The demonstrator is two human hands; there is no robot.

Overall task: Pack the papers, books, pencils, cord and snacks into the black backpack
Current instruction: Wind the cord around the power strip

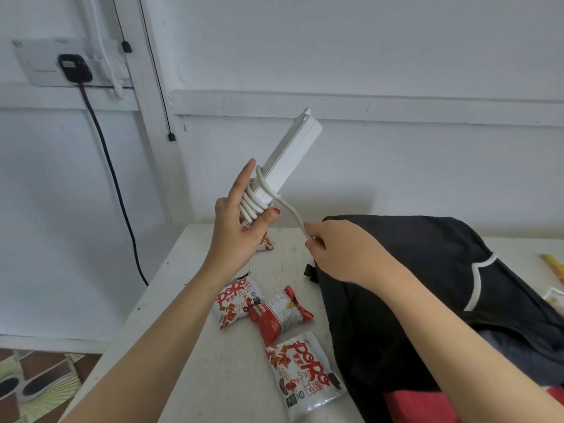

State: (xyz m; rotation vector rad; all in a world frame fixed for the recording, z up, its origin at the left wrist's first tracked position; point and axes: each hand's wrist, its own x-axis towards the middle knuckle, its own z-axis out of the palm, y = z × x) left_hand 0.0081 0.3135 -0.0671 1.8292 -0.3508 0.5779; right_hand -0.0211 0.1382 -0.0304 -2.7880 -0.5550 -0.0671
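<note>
Red-and-white foil snack packets (302, 374) lie by the table's (183, 346) near edge, beside the black fabric backpack (412, 254). Our left grip (235, 227) clasps the rigid white power strip (293, 148) over its coils; our right grip (345, 254) pinches the springy white cord (293, 214), which may unwind.

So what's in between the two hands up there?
In the head view, a loose stretch of white cord hangs there, running from the coils on the power strip that the left hand holds down to the right hand, which pinches it.
</note>
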